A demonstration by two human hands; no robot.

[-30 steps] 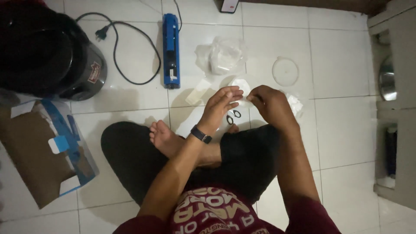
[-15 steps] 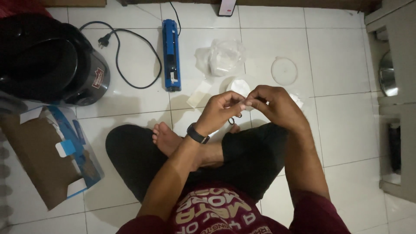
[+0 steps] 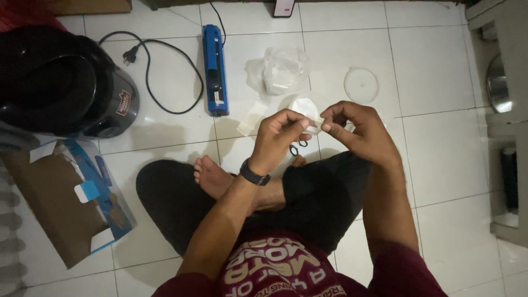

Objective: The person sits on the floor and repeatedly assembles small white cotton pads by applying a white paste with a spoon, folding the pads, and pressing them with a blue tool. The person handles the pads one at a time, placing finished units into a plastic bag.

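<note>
I sit cross-legged on a white tiled floor. My left hand (image 3: 281, 132) and my right hand (image 3: 352, 127) are raised together above my legs, and both pinch a small clear plastic piece (image 3: 314, 127) between thumb and fingers. A black watch is on my left wrist. Behind the hands a white round piece (image 3: 304, 106) lies on the floor. Small black scissors (image 3: 298, 147) lie on the tile just under my left hand. What the plastic piece holds cannot be made out.
A blue bar-shaped sealer (image 3: 214, 69) with a cord lies ahead. Clear plastic bags (image 3: 280, 69) and a clear round lid (image 3: 361, 84) are beyond my hands. A black cooker (image 3: 60, 82) with plug stands at left, an open cardboard box (image 3: 60, 203) below it. Grey shelving (image 3: 503, 110) is at right.
Both hands have lifted from the floor near the scissors and come together, now pinching the small clear piece between them.
</note>
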